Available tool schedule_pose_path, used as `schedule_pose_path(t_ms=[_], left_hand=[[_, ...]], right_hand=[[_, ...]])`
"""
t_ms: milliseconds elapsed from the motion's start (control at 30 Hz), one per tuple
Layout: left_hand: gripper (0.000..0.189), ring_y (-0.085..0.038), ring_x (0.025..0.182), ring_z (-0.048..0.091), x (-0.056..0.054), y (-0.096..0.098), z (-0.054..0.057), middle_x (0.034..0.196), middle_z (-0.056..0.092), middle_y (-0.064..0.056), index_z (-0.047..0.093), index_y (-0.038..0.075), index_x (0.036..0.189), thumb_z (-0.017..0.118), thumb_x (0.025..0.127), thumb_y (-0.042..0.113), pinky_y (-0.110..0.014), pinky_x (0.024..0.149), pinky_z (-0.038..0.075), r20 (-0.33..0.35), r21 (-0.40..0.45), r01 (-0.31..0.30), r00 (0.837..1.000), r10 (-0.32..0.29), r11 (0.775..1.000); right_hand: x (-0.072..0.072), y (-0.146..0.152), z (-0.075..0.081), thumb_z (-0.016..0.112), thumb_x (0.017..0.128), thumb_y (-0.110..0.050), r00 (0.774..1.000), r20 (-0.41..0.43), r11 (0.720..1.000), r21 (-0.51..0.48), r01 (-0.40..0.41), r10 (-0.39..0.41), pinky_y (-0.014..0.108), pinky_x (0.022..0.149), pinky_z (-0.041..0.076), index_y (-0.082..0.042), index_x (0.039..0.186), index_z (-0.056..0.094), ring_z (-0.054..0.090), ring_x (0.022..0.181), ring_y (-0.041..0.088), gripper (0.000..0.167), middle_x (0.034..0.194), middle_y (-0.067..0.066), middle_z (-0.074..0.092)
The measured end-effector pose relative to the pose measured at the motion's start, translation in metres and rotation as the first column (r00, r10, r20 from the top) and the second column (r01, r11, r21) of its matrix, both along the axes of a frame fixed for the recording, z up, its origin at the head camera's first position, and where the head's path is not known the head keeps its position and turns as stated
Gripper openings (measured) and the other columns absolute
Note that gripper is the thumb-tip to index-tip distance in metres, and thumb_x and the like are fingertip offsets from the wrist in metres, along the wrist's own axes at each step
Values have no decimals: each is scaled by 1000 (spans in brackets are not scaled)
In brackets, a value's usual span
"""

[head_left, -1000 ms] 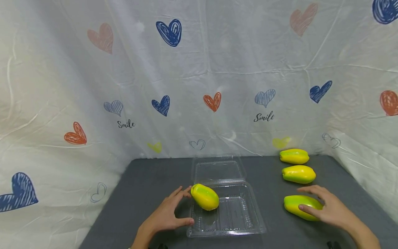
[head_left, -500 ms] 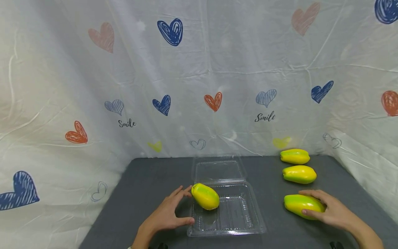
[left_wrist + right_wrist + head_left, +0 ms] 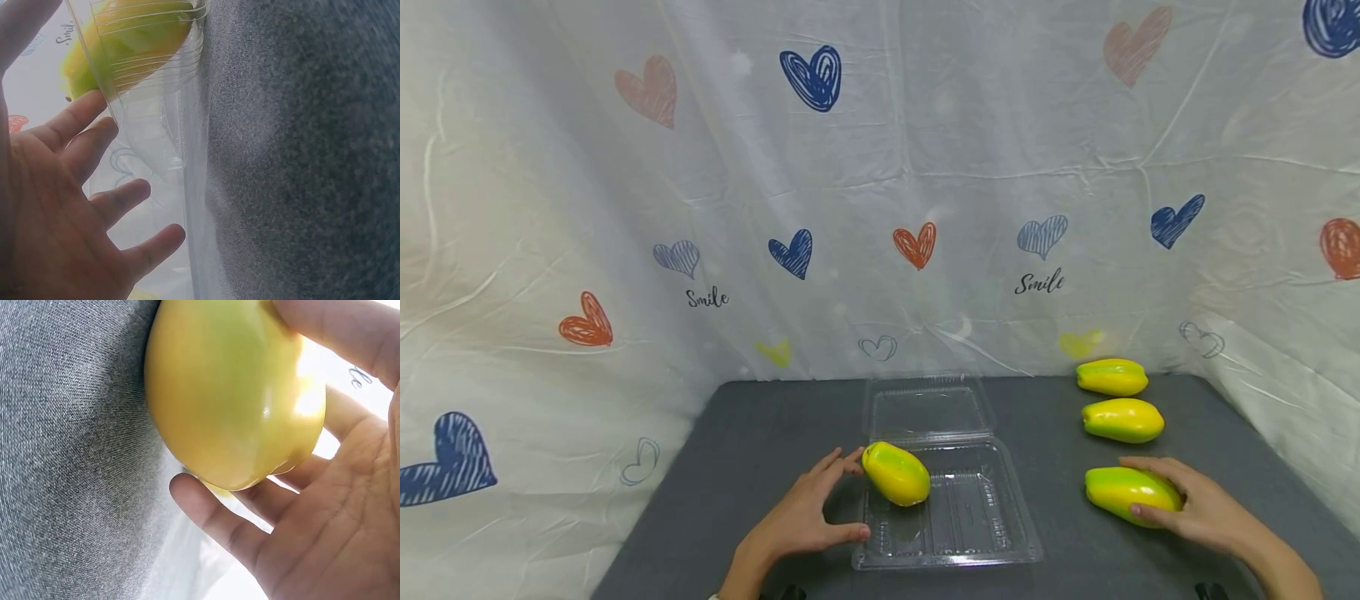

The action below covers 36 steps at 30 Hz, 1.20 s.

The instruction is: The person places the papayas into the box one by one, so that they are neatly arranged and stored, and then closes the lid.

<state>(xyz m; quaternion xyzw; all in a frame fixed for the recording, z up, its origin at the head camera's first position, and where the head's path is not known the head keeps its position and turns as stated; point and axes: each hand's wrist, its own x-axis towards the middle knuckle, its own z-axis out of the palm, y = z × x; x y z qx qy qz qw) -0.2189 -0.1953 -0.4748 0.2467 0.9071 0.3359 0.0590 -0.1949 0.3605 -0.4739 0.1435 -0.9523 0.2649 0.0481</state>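
A yellow-green papaya (image 3: 897,475) lies tilted over the left side of a clear plastic clamshell box (image 3: 962,537), whose lid (image 3: 928,412) is folded back. Beside that box is my left hand (image 3: 797,517), fingers spread; in the left wrist view, two fingertips (image 3: 94,103) meet the box's edge next to the papaya. Over on the right, my right hand (image 3: 1202,504) grips a second papaya (image 3: 1120,493) that rests on the table, thumb on the near side and fingers on the far side. The right wrist view shows the fruit's rounded end (image 3: 225,400) close up.
Behind the gripped fruit, two more papayas (image 3: 1122,420) (image 3: 1111,377) lie one behind the other on the dark grey table (image 3: 760,433). A pale curtain (image 3: 850,183) printed with hearts hangs along the back and sides.
My right hand has closed its fingers and thumb onto the right-hand papaya, which stays where it was. The left hand and the box have not visibly moved.
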Motion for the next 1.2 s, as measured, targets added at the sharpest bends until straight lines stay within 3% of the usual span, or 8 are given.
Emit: schedule_pose_path(t_ms=[267, 500, 633, 900, 1200], left_hand=[[66, -39, 158, 17, -1, 0, 0, 167, 30, 11, 53, 25, 136, 78, 84, 56, -84, 109, 19, -1, -5, 1, 1000, -1, 1000], [65, -41, 158, 17, -1, 0, -1, 168, 30, 11, 53, 25, 136, 78, 84, 56, -85, 108, 19, 3, 3, 3, 1000, -3, 1000], [65, -41, 157, 17, 0, 0, 0, 168, 30, 10, 53, 25, 136, 78, 84, 54, -85, 108, 18, 13, 16, 3, 1000, -3, 1000], [65, -41, 158, 17, 0, 0, 0, 168, 30, 9, 53, 25, 136, 78, 84, 55, -85, 108, 17, 14, 15, 2, 1000, -2, 1000], [66, -40, 158, 17, 0, 0, 1, 168, 29, 9, 53, 25, 136, 78, 84, 57, -85, 108, 18, 15, 6, -4, 1000, 4, 1000]], right_hand=[[0, -2, -5, 85, 82, -31, 998, -65, 1000, -21, -10, 9, 22, 73, 46, -12, 134, 65, 49, 99, -14, 59, 124, -3, 67], [1, -4, -2, 84, 84, -34, 1000, -31, 1000, -19, -2, 1, 22, 74, 47, -11, 136, 64, 49, 101, -14, 60, 129, 12, 68], [1, -5, 1, 82, 86, -36, 1000, -5, 1000, -17, 7, -7, 22, 74, 47, -12, 137, 63, 49, 103, -14, 60, 132, 13, 67], [0, -11, -1, 85, 84, -31, 997, -80, 999, -42, -8, 5, 23, 75, 48, -12, 135, 64, 51, 103, -13, 58, 128, 11, 69], [0, -17, 4, 83, 85, -38, 995, -98, 999, -42, 16, -20, 22, 77, 47, -15, 136, 64, 48, 107, -14, 60, 131, 10, 67]])
